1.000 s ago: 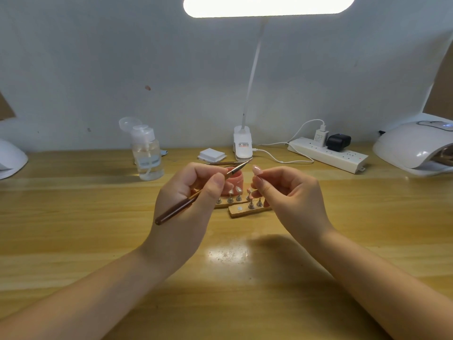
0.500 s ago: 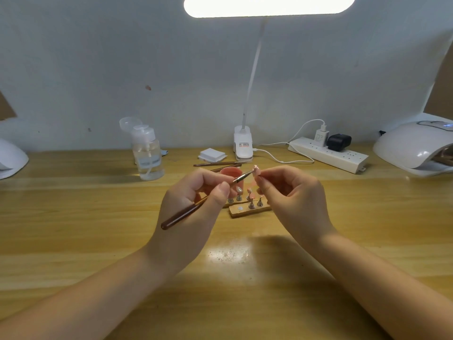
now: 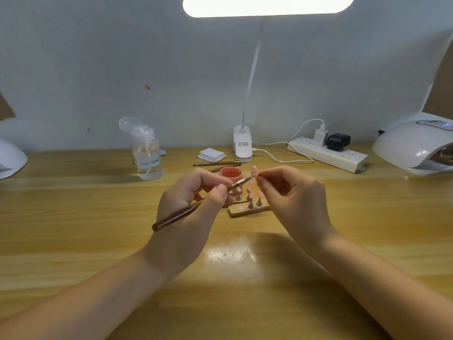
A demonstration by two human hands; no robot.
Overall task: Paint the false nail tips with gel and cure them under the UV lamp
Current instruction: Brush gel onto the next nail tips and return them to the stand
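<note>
Hovering above the wooden stand [image 3: 247, 210] on the worktop [image 3: 73, 217], the right hand [image 3: 294, 200] pinches a nail tip [image 3: 254, 171], its long axis upright. Just left of it, the left hand [image 3: 191, 204] holds the brush [image 3: 196, 207], slanting up-right, bristles touching the tip.

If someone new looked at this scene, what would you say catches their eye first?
Probably the two hands at the centre: the left hand holds a brush whose tip meets a nail tip pinched by the right hand. Above glows the desk lamp, and a white UV lamp sits at the far right.
</note>
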